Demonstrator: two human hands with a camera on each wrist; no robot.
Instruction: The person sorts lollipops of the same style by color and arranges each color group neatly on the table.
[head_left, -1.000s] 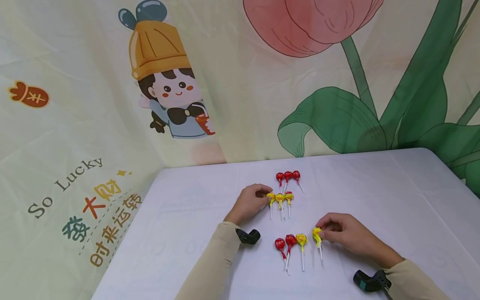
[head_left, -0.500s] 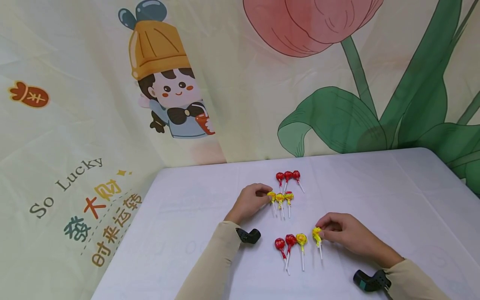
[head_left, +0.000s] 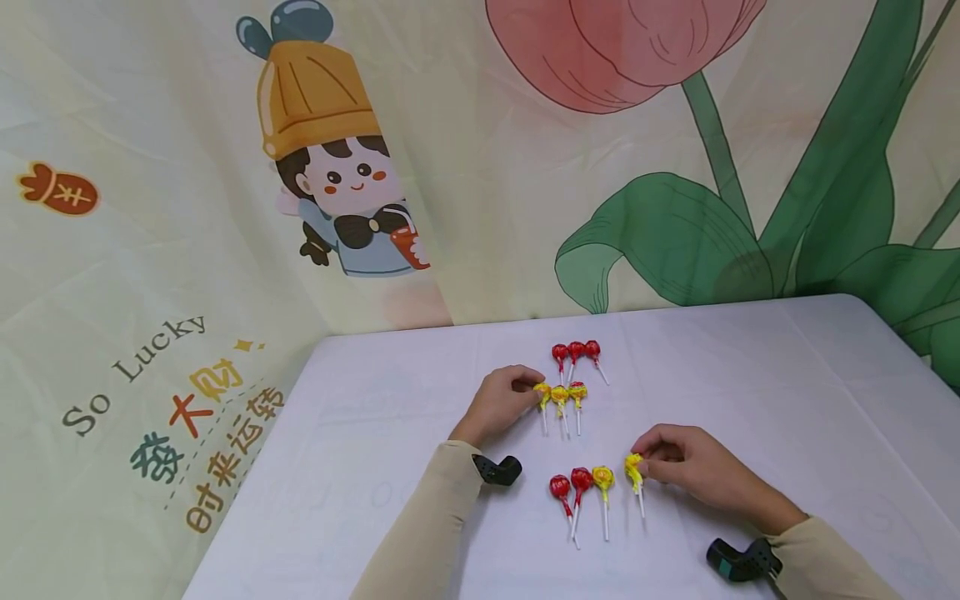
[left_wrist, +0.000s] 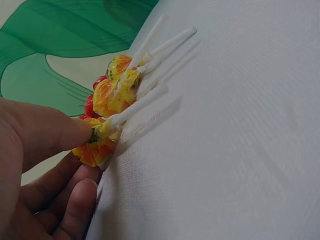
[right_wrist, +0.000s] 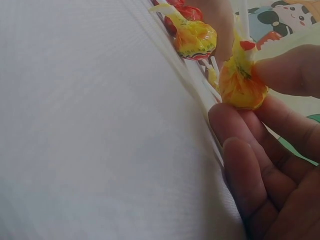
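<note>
My left hand [head_left: 504,403] pinches a yellow-wrapped lollipop [left_wrist: 97,142] between thumb and fingers, at the left end of a row with two more yellow lollipops [head_left: 560,397]. Nearer the front, my right hand [head_left: 693,467] pinches another yellow lollipop [right_wrist: 244,85] by its wrapped head, its white stick pointing toward the front. Left of that, apart from it, lie a yellow lollipop [head_left: 603,478] and two red lollipops [head_left: 581,479] whose sticks cross. Behind the yellow row is a row of three red lollipops [head_left: 576,351].
All the lollipops lie on a white-covered table [head_left: 360,417]. A printed cloth backdrop [head_left: 480,167] with a cartoon figure and a large flower hangs behind the table's far edge. Each wrist wears a small black camera [head_left: 497,471].
The lollipop in my left hand has shifted slightly, its stick swinging right and then partly back left. My right hand and the other lollipops stay in place.
</note>
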